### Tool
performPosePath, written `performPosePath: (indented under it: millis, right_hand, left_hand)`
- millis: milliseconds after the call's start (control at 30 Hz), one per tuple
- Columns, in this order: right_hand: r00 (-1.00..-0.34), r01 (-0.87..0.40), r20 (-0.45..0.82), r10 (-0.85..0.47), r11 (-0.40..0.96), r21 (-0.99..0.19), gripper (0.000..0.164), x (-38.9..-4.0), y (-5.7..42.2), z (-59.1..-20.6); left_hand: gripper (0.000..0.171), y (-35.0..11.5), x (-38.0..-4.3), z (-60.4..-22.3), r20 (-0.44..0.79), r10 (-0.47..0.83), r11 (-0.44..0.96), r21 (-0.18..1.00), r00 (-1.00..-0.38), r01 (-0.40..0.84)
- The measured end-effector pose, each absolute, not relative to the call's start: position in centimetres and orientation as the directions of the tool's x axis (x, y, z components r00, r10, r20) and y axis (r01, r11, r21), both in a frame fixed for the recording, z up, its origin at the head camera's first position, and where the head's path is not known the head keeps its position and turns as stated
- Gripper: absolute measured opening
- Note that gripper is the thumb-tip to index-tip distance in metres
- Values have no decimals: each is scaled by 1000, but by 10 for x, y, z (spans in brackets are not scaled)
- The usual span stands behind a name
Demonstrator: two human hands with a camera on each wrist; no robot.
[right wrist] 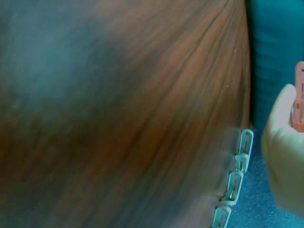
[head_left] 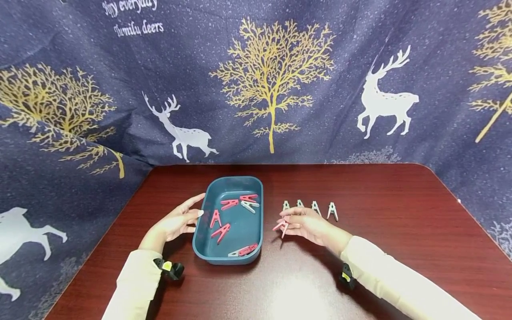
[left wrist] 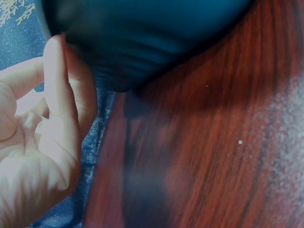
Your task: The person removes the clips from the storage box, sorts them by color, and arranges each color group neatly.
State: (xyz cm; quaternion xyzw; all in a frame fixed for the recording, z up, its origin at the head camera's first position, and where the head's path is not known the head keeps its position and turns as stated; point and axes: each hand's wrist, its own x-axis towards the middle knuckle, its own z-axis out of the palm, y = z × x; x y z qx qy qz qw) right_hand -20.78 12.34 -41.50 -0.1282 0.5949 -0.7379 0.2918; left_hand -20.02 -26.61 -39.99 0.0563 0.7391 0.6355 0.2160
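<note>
My right hand pinches a pink clothespin between thumb and fingers, just right of the blue-green box. In the right wrist view, that clothespin shows at the right edge beside the thumb. My left hand rests against the box's left side, fingers fairly straight and thumb tip at the rim. The left wrist view shows a fingertip right at the rim of the box. Inside the box lie several pink clothespins and a pale green clothespin, with another pale one partly hidden by the near wall.
Several pale green clothespins stand in a row behind my right hand, which partly covers some. The dark red wooden table reaches back to a blue cloth printed with deer and trees.
</note>
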Motion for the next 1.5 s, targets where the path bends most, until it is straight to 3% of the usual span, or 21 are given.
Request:
performPosePath:
  millis: [300,667,1233,1500]
  right_hand:
    - [-798,179,-151,-584,10,-984,43,-207,129,-419]
    - [-832,201,-228,-506,107,-974,33,-205,129,-419]
    - [-882,-29,-145,-448,358,-933,22,-203,126,-416]
    - [-896,-46,-126,-427,370,-928,19,-205,123,-421]
  left_hand:
    - [66,-267,-201,-402,-248,352,179,964,-903,-195]
    - [66,-269,-199,-410,-245,374,173,966,-894,-193]
    - [66,-267,-202,-406,-231,385,120,973,-894,-200]
    - [66,-269,-205,-408,-232,366,142,971,-901,-192]
